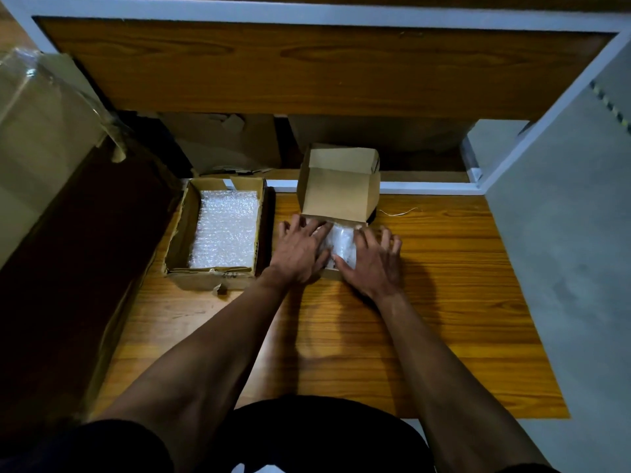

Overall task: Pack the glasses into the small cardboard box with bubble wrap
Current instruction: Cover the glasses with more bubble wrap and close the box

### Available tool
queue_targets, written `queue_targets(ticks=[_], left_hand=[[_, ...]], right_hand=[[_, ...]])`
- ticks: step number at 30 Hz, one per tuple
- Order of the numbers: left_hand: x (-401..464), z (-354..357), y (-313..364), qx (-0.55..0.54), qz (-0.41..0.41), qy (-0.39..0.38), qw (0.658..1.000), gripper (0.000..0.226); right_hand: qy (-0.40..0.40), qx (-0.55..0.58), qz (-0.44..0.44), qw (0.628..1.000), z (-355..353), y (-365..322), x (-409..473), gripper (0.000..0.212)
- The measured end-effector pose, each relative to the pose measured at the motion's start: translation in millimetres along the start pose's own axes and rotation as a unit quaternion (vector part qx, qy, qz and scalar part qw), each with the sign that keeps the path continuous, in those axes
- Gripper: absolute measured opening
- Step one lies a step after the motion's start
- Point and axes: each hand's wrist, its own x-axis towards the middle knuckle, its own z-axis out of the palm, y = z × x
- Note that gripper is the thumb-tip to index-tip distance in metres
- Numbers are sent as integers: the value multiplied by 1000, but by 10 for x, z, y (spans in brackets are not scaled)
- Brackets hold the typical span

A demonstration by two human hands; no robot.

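Note:
A small cardboard box (339, 194) stands on the wooden table with its lid flap raised towards the back. Bubble wrap (341, 244) fills its open top; whatever lies under the wrap is hidden. My left hand (300, 250) lies flat on the left part of the wrap, fingers spread and straight. My right hand (372, 259) presses down on the right part of it, fingers spread over the box's right edge. No glasses can be made out.
A larger open carton (177, 240) lined with bubble wrap (225, 227) stands to the left of the small box. A thin string (399, 212) lies behind my right hand. The wooden table (444, 302) ends at a grey floor on the right. More cartons sit under the shelf behind.

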Motion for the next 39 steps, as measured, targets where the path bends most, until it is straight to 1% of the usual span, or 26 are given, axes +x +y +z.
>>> queue_targets(ticks=[2, 5, 10, 15, 18, 20, 23, 26, 30, 33, 34, 37, 39], left_hand=[[37, -4, 69, -14, 19, -13, 1000, 68], [109, -9, 106, -20, 22, -45, 999, 72], [162, -22, 97, -5, 21, -69, 997, 79], [128, 23, 106, -3, 12, -60, 998, 80], [100, 59, 92, -3, 1, -36, 999, 83], [91, 70, 61, -9, -15, -44, 999, 87], [90, 76, 70, -11, -25, -60, 998, 90], [104, 69, 100, -25, -32, -60, 997, 90], [149, -30, 67, -53, -22, -53, 997, 88], [125, -51, -15, -55, -18, 13, 998, 75], [111, -34, -48, -55, -25, 18, 998, 74], [96, 38, -99, -42, -46, -8, 998, 78], [123, 57, -94, -35, -53, -21, 998, 76]], right_hand=[[-16, -18, -4, 1000, -27, 25, -15, 80], [-19, -44, -13, 999, -81, 23, -12, 73], [-49, -51, -9, 997, -62, -28, 21, 77], [-61, -48, -8, 997, -60, -55, 23, 78], [-46, -48, -7, 998, -80, -30, 2, 76], [-39, -47, -7, 998, -67, -3, -23, 74], [-52, -55, -2, 997, -74, -6, -20, 74], [-54, -62, -8, 997, -87, -35, 21, 71], [-47, -38, -26, 998, -85, -56, 34, 70], [-39, 12, -75, 996, -55, -68, 84, 72], [-37, 29, -89, 995, -41, -76, 115, 72], [-42, 55, -110, 992, 4, -123, 194, 68], [-53, 62, -107, 991, 15, -174, 231, 66]])
